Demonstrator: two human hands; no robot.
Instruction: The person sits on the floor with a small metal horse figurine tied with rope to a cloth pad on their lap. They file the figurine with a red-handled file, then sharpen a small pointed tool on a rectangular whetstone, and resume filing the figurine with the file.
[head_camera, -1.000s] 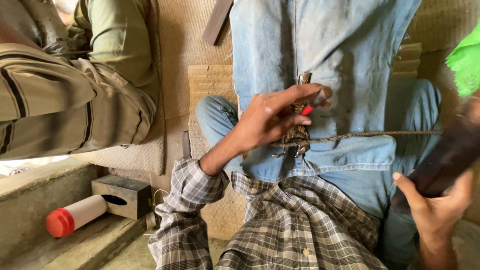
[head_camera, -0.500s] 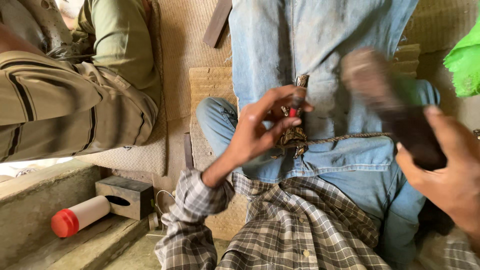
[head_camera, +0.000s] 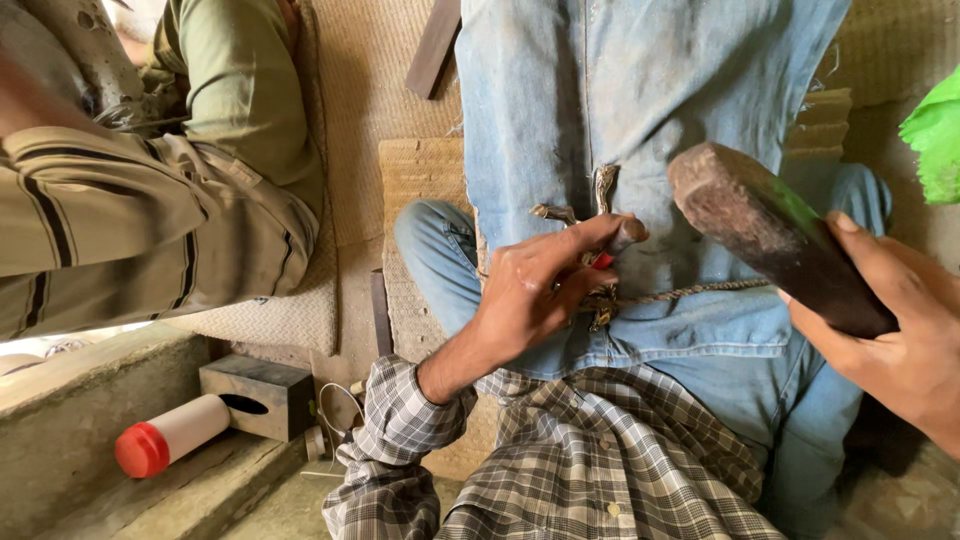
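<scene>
Left hand (head_camera: 535, 290) pinches a small red-tipped tool (head_camera: 612, 248) against a metal piece (head_camera: 603, 190) lying on the blue cloth (head_camera: 640, 110) over the lap, while the right hand (head_camera: 890, 330) is clenched around a dark wooden mallet (head_camera: 770, 235). Its long axis runs diagonally, the blunt head pointing up and left toward the left hand, just short of the fingers. Low on the left, a white bottle (head_camera: 170, 437) with a red cap lies on its side, its base inside an open grey box (head_camera: 255, 397); what the bottle contains cannot be told.
</scene>
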